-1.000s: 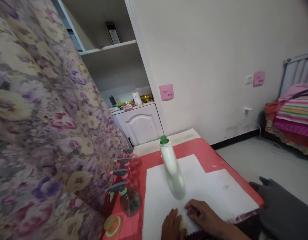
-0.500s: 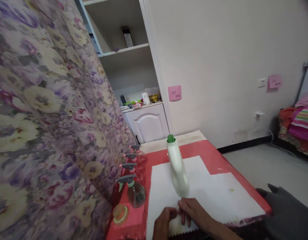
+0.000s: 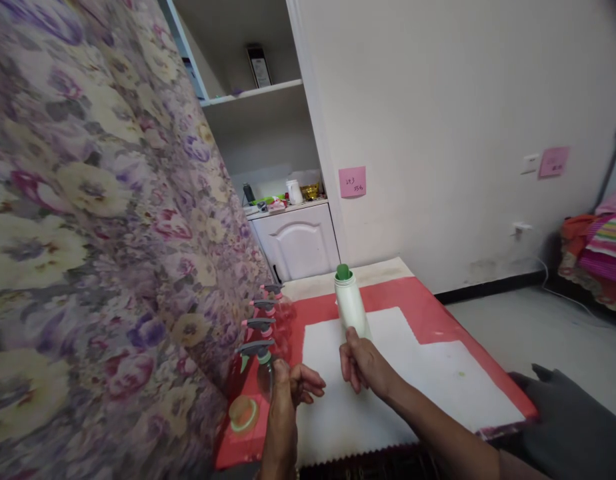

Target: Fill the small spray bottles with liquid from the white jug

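My left hand point(image 3: 298, 387) is open beside the nearest spray bottle point(image 3: 265, 375), its thumb up and fingers bent but apart. It covers part of that clear bottle, which has a grey and green trigger head; whether they touch I cannot tell. In front of a pale green bottle point(image 3: 351, 303) is my right hand point(image 3: 363, 363), thumb raised and fingers loosely curled, with nothing visible in it. The bottle stands upright with a green spout at its uncapped-looking neck, and its lower part is hidden behind this hand.
More spray bottles point(image 3: 281, 333) with pink and grey heads line the table's left side, by a floral curtain point(image 3: 113, 233). A small round yellowish object with a green rim point(image 3: 243, 415) sits near the front left. White sheet point(image 3: 418, 387) covers part of the red tabletop point(image 3: 393, 293).
My hands were together near the table's front edge. They have parted: the left moved up and left to the spray bottle, the right moved up in front of the pale green bottle.
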### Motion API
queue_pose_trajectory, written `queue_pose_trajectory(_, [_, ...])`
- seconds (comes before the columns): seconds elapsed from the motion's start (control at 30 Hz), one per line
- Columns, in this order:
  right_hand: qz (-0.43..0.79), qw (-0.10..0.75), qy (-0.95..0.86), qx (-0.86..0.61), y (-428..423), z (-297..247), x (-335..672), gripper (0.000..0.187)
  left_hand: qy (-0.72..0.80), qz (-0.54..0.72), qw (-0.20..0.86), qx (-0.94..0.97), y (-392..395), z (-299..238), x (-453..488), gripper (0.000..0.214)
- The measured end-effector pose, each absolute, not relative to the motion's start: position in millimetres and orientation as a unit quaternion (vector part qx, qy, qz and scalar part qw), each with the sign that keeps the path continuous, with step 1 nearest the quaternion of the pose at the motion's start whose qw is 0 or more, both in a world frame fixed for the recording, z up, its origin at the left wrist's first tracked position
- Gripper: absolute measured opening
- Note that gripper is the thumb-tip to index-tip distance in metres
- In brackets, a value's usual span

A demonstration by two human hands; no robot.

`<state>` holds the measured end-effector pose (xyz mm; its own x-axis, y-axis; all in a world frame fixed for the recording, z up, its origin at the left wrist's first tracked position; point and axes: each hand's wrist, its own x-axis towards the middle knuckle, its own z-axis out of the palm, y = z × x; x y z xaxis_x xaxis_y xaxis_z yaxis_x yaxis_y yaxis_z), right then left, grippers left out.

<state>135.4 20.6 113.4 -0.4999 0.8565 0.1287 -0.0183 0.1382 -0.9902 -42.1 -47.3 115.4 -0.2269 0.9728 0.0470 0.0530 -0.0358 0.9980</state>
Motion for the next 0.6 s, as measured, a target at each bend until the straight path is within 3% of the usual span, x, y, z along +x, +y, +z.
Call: queue_pose_trajectory(0.6, [0.576,0.389,-0.633,-0.341,24,112,135,0.085,0.548,0.546,0.429,0.467,-35,105,-51,0.089])
